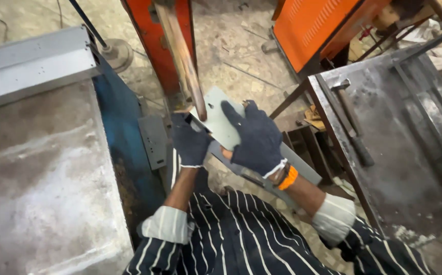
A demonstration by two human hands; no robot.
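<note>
Grey sheet-metal bracket [220, 122] is being held under the electrode arm [182, 61] of the orange machine [154, 46].

It is being gripped by the gloved left hand [189, 142] and pressed flat by the right hand [255, 137]; the work is judged as being in progress, its result not being visible.

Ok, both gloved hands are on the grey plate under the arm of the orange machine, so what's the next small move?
Probably steady the grey sheet-metal plate. Both the left hand and right hand grip it, and the machine's arm tip sits right at its edge.
</note>
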